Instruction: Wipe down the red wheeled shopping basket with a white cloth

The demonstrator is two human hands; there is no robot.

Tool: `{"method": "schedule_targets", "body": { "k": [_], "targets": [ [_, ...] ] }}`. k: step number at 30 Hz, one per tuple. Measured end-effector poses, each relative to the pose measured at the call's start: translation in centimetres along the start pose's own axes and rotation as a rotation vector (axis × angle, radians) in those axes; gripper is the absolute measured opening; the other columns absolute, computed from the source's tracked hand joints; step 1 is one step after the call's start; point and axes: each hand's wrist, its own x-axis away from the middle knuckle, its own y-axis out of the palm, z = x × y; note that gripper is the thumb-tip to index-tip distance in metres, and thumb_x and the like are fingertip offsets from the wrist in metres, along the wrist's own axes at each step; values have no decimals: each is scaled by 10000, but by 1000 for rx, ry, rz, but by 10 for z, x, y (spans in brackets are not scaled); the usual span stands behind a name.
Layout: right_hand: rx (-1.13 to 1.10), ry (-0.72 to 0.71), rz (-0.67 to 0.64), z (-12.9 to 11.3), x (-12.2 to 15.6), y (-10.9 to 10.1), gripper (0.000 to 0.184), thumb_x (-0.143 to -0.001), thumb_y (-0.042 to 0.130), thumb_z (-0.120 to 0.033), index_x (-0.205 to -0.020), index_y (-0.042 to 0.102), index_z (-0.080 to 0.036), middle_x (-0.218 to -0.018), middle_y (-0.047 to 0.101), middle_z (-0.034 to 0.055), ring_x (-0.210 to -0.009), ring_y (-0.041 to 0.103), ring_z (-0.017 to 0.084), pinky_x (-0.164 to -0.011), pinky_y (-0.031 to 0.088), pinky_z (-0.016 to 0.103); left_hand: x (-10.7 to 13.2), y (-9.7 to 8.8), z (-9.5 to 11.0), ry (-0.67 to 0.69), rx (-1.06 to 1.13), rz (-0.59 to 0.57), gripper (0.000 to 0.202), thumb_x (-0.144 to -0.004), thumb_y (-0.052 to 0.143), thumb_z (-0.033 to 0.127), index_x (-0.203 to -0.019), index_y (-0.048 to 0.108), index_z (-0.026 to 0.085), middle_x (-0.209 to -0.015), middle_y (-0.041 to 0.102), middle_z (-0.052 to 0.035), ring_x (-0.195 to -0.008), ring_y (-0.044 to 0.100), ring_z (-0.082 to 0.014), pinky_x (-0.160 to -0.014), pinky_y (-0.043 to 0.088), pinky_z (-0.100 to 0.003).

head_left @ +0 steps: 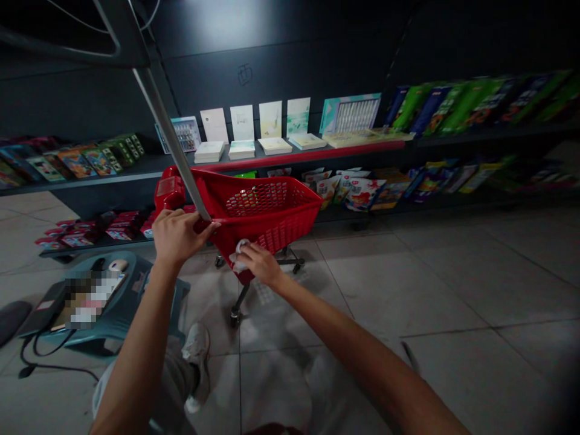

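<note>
1 cloth (238, 262) shows partly; right hand (263, 264) covers rest.

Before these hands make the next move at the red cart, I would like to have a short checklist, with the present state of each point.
1. Left hand on the red cart: ok, at its near end, beside the metal pole.
2. White wipe in the right hand: ok, held at the cart's side.
3. Cart upright: ok, it stands on its wheels.
4. Wheels kept from rolling: cannot tell, no lock can be made out.
5. Light-coloured shoe away from the nearest wheel: ok, floor shows between them.
</note>
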Motion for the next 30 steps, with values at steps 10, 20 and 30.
{"method": "schedule_targets", "body": {
  "k": [10, 20, 30],
  "targets": [
    [-73, 204, 110, -1, 18, 24, 250, -982, 507, -150, -1109, 715, -206, -1249, 623, 114, -1175, 533, 254, -1080, 439, 440, 3, -4, 3, 1, 1, 8, 463, -884, 541, 631, -855, 755, 222, -745, 705, -86, -780, 640, -259, -810, 385, -391],
    [3, 177, -90, 3, 61, 62, 424, -908, 573, -127, -1320, 601, -220, -1355, 572, 125, -1277, 522, 257, -1059, 492, 409, 3, -3, -3, 15, -39, 62, 404, -884, 542, 580, -852, 752, 236, -751, 710, -81, -767, 652, -254, -792, 390, -376],
    [-12, 385, -343, 2, 50, 53, 309, -887, 563, -121, -1154, 690, -208, -1252, 651, 86, -1133, 612, 237, -931, 511, 322, 4, -3, -6, 12, -36, 27, 463, -878, 533, 626, -837, 752, 220, -745, 698, -92, -780, 648, -264, -798, 383, -384]
  ]
}}
